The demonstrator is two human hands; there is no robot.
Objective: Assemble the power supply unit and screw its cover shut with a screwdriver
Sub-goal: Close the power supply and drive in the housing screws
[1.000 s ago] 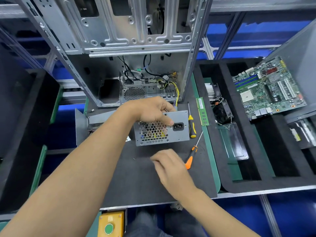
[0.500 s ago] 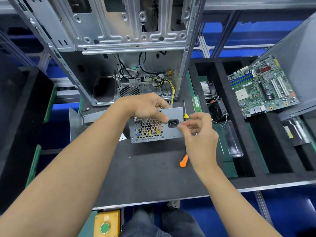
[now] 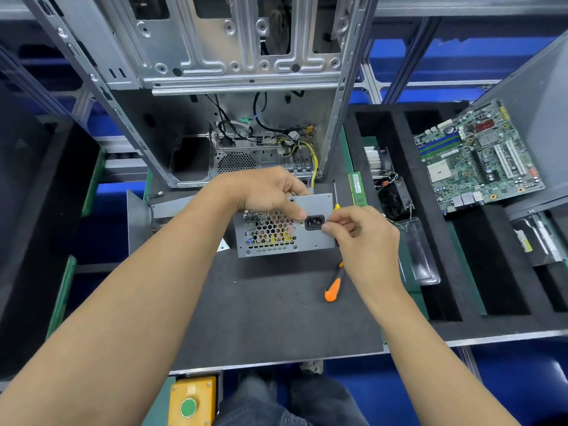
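Since the earlier frame the right hand [image 3: 364,238] has settled against the power supply unit's [image 3: 284,224] right edge, fingers pinched together at the power socket [image 3: 314,222]; whether they hold a screw I cannot tell. At 9 o'clock, the left hand [image 3: 267,192] grips the unit's top, steadying it on the worktop [image 3: 261,312]. An orange screwdriver [image 3: 333,287] lies at 5 o'clock, untouched.

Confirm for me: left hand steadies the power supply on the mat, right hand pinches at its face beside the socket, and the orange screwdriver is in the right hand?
Not quite. In the head view the orange screwdriver lies on the mat, unheld. The left hand does hold the power supply, and the right hand pinches beside the socket.
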